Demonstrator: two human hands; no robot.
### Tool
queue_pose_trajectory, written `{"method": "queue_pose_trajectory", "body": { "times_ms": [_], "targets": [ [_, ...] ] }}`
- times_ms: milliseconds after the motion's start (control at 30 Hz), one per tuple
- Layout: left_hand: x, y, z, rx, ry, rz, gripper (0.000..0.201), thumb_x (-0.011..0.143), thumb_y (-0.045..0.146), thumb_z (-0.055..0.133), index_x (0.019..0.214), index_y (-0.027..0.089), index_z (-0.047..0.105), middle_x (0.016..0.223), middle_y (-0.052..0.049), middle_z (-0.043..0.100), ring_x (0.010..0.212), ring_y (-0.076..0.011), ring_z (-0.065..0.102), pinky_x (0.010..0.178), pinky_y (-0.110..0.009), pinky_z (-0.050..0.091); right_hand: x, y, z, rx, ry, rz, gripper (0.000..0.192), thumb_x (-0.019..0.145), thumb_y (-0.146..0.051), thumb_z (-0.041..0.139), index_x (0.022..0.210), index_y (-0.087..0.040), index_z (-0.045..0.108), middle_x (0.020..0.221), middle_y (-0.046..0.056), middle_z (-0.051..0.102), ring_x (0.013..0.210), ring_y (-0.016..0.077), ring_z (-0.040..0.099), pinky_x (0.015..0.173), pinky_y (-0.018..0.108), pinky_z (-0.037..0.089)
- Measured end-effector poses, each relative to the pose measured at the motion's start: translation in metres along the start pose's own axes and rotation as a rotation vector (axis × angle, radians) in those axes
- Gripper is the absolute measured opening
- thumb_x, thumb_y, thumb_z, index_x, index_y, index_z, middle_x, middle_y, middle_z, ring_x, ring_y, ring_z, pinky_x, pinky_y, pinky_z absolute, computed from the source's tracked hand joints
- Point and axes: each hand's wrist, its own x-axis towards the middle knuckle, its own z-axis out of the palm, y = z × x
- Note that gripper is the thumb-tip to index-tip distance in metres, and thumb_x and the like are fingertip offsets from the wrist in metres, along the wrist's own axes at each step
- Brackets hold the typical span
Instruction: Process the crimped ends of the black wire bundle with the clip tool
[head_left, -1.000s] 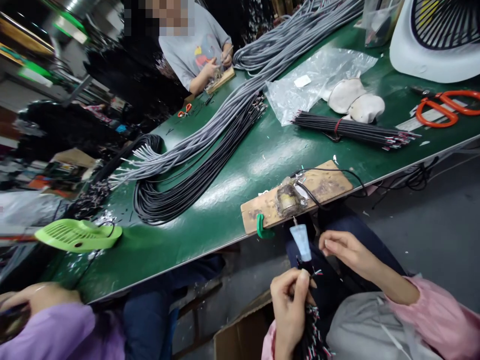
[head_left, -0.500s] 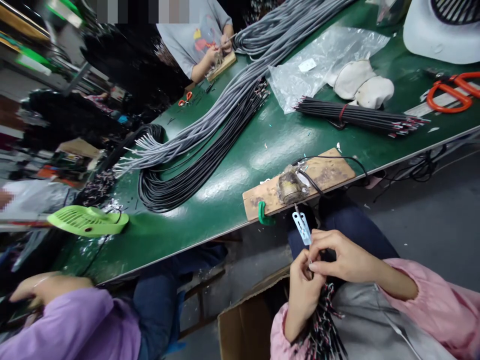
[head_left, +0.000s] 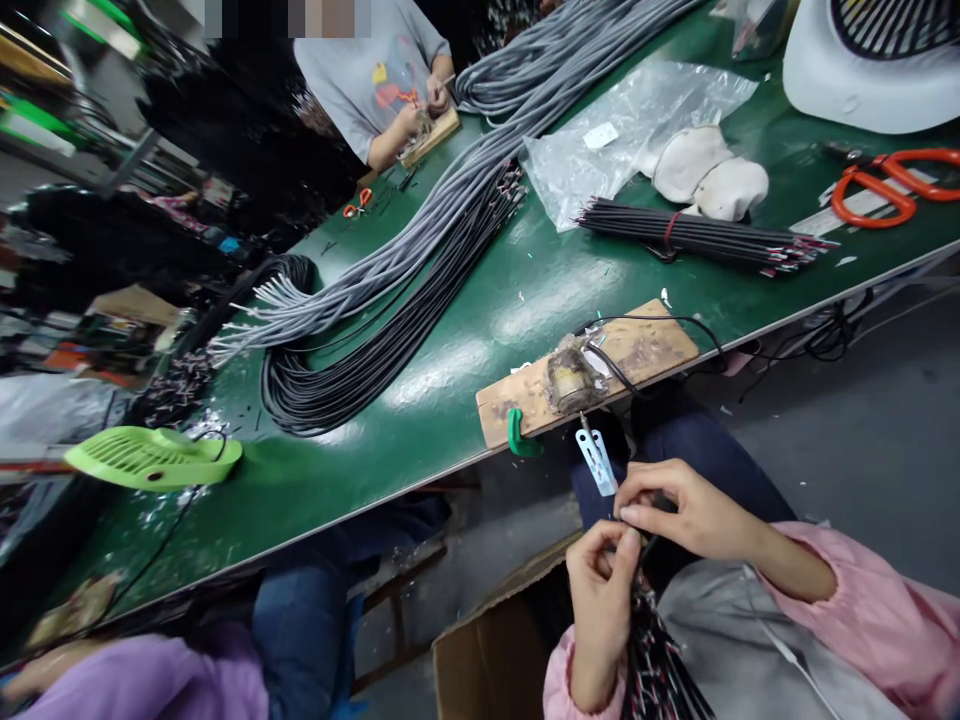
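My left hand (head_left: 602, 605) is closed in a pinch at its fingertips, just above a bundle of thin black cables (head_left: 664, 665) with red and white wire ends on my lap. Close by on the right, my right hand (head_left: 671, 508) is also pinched, and a short stretch of black cable (head_left: 663, 503) shows against its palm. The fingertips hide the fine wire ends between the hands. Just beyond them, a pale blue plastic clip (head_left: 597, 465) hangs on a metal tip at the edge of a wooden board (head_left: 660, 340).
A green clamp (head_left: 517, 433) grips the board at the table edge. On the green table (head_left: 420, 420) lie grey cables (head_left: 420, 220), black cables (head_left: 390, 350), a tied bundle (head_left: 705, 238), orange-handled scissors (head_left: 874, 195) and a green fan (head_left: 154, 458). Co-workers sit left and opposite.
My hands have moved slightly apart at the fingertips, the left one lower. The view has shifted a little, and the purple-sleeved co-worker's arm has dropped lower.
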Motion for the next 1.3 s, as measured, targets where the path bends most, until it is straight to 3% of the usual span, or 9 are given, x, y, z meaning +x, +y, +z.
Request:
{"method": "queue_pose_trajectory", "body": {
  "times_ms": [67, 167, 333, 433, 667, 900, 1100, 1300],
  "targets": [
    [0.004, 0.000, 0.001, 0.014, 0.019, -0.036, 0.034, 0.071, 0.046, 0.067, 0.065, 0.013, 0.060, 0.044, 0.004, 0.048, 0.036, -0.0073, 0.043, 0.036, -0.017, 0.032, -0.003, 0.002, 0.001, 0.001, 0.059, -0.001, 0.018, 0.087, -0.026, 0.053, 0.083, -0.013, 0.065, 0.076, 0.005, 0.061, 0.069, 0.0143, 0.053, 0.064, 0.026, 0.042],
    [0.010, -0.006, 0.002, -0.003, 0.018, -0.072, 0.035, 0.068, 0.047, 0.068, 0.066, 0.013, 0.062, 0.047, 0.002, 0.051, 0.041, -0.0093, 0.046, 0.039, -0.019, 0.034, -0.010, 0.000, -0.001, -0.101, 0.103, -0.121, 0.015, 0.086, -0.024, 0.053, 0.084, -0.015, 0.066, 0.083, 0.007, 0.060, 0.083, 0.0185, 0.052, 0.078, 0.033, 0.041],
    [0.012, -0.014, 0.005, 0.001, 0.014, -0.037, 0.034, 0.067, 0.046, 0.070, 0.067, 0.012, 0.062, 0.058, 0.000, 0.056, 0.050, -0.0111, 0.048, 0.045, -0.020, 0.037, -0.018, -0.009, -0.006, -0.239, -0.118, -0.153, 0.016, 0.086, -0.020, 0.054, 0.096, -0.021, 0.066, 0.104, 0.007, 0.055, 0.099, 0.0212, 0.046, 0.088, 0.039, 0.038],
    [0.013, -0.014, 0.005, 0.034, 0.006, -0.048, 0.034, 0.069, 0.045, 0.068, 0.067, 0.012, 0.062, 0.059, -0.001, 0.055, 0.051, -0.0106, 0.047, 0.046, -0.019, 0.036, -0.019, -0.006, -0.012, -0.257, -0.131, -0.123, 0.017, 0.088, -0.018, 0.050, 0.092, -0.021, 0.066, 0.101, 0.007, 0.055, 0.098, 0.0201, 0.046, 0.089, 0.038, 0.037],
    [0.016, -0.016, 0.005, 0.049, -0.020, -0.043, 0.032, 0.071, 0.043, 0.067, 0.066, 0.012, 0.061, 0.058, 0.000, 0.054, 0.051, -0.0106, 0.046, 0.048, -0.020, 0.037, -0.021, -0.001, -0.015, -0.445, -0.204, -0.171, 0.025, 0.087, -0.014, 0.052, 0.104, -0.027, 0.063, 0.113, 0.006, 0.051, 0.105, 0.0222, 0.041, 0.090, 0.041, 0.035],
    [0.013, -0.023, 0.000, -0.038, -0.035, -0.151, 0.042, 0.072, 0.052, 0.061, 0.058, 0.013, 0.058, 0.047, 0.002, 0.048, 0.042, -0.0091, 0.040, 0.041, -0.021, 0.032, -0.026, 0.009, 0.001, -0.529, 0.011, -0.185, 0.017, 0.085, -0.011, 0.049, 0.087, -0.020, 0.064, 0.104, 0.009, 0.052, 0.100, 0.0240, 0.043, 0.086, 0.043, 0.035],
    [0.012, -0.027, -0.010, -0.055, -0.027, -0.163, 0.034, 0.056, 0.041, 0.078, 0.065, 0.012, 0.062, 0.048, 0.003, 0.052, 0.040, -0.0078, 0.042, 0.042, -0.021, 0.034, -0.029, 0.025, 0.013, -0.299, 0.181, 0.007, 0.009, 0.079, -0.014, 0.053, 0.075, -0.017, 0.060, 0.090, 0.007, 0.052, 0.090, 0.0211, 0.047, 0.081, 0.037, 0.040],
    [0.004, -0.025, -0.009, -0.062, -0.105, -0.149, 0.032, 0.061, 0.039, 0.076, 0.067, 0.011, 0.062, 0.048, 0.003, 0.051, 0.041, -0.0069, 0.044, 0.043, -0.019, 0.034, -0.019, 0.048, 0.013, 0.279, 0.029, 0.248, 0.021, 0.076, -0.023, 0.056, 0.058, -0.013, 0.060, 0.069, 0.002, 0.052, 0.066, 0.0139, 0.051, 0.062, 0.027, 0.041]
  ]
}}
